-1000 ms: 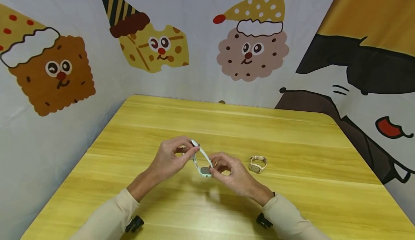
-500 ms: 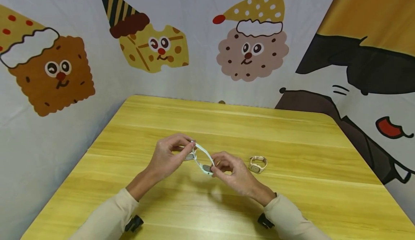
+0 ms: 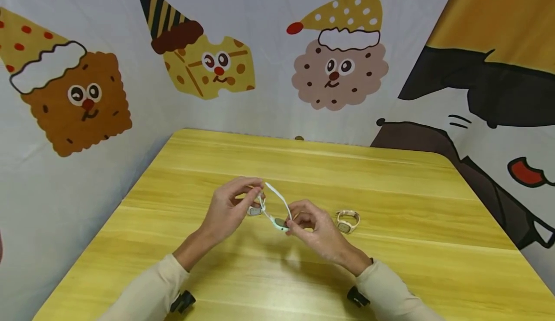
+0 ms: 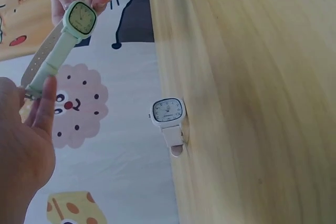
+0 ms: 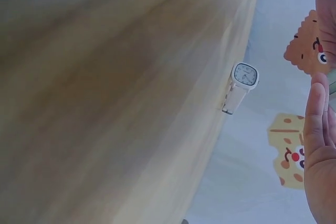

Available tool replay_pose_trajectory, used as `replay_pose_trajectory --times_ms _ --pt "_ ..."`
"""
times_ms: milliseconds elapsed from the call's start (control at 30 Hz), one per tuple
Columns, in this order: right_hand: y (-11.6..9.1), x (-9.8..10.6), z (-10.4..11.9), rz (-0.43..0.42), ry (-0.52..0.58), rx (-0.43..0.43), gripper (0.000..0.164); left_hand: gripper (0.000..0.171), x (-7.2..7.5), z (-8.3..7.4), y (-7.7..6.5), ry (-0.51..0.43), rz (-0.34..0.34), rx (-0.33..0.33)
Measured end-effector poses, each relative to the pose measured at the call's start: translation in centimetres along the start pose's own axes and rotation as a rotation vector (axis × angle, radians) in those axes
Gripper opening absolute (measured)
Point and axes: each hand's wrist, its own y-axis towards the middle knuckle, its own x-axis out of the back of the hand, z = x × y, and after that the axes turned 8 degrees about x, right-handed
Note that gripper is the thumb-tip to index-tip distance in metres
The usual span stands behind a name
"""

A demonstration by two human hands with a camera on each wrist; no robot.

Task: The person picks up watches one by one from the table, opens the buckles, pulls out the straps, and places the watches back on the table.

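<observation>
Both hands hold a mint-green wristwatch (image 3: 280, 223) above the table. My left hand (image 3: 233, 206) pinches the buckle end of its strap between thumb and fingers. My right hand (image 3: 315, 229) grips the watch by its case; the dial (image 4: 82, 18) shows in the left wrist view. From the right fingers the other strap half curves up, its tip loose near the left fingertips. Only a sliver of this watch appears at the right wrist view's edge. A white watch (image 3: 255, 210) stands on the table behind my left hand, partly covered by it.
A beige watch (image 3: 347, 221) with its strap closed in a loop stands on the table (image 3: 390, 263), right of my right hand. A cartoon-printed cloth (image 3: 269, 104) hangs behind the table's far edge and along its left side.
The strap's free end has come out of the left fingers and stands loose. Both hands have shifted slightly right and upward in the head view, which itself has moved a little.
</observation>
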Motion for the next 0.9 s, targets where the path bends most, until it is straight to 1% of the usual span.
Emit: replay_pose_trajectory --times_ms 167,333,400,467,533,700,767,900 --pt "0.1 0.0 0.2 -0.025 -0.037 0.013 0.029 0.018 -0.2 -0.2 0.0 0.012 0.025 0.049" --pt "0.4 0.0 0.3 -0.038 -0.068 0.011 0.031 0.02 -0.2 -0.5 -0.1 0.082 0.029 0.107" --pt "0.5 -0.1 0.3 -0.043 -0.067 0.01 0.031 0.024 -0.3 -0.4 -0.2 0.095 0.027 0.124" --pt "0.6 -0.3 0.2 -0.044 -0.058 0.015 0.03 0.027 -0.4 -0.3 -0.3 0.087 0.016 0.137" --pt "0.7 -0.4 0.2 -0.042 -0.051 0.021 0.026 0.027 -0.6 -0.2 -0.3 0.069 0.0 0.139" --pt "1.0 -0.7 0.2 -0.034 -0.086 0.037 0.018 0.01 -0.7 -0.2 -0.5 0.012 -0.026 0.14" --pt "1.2 -0.7 0.2 -0.032 -0.112 0.041 0.018 0.009 -0.8 -0.2 -0.5 -0.005 -0.042 0.142" --pt "1.6 -1.1 0.2 -0.04 -0.137 0.062 0.018 0.008 -0.9 -0.3 -0.4 -0.009 -0.08 0.158"
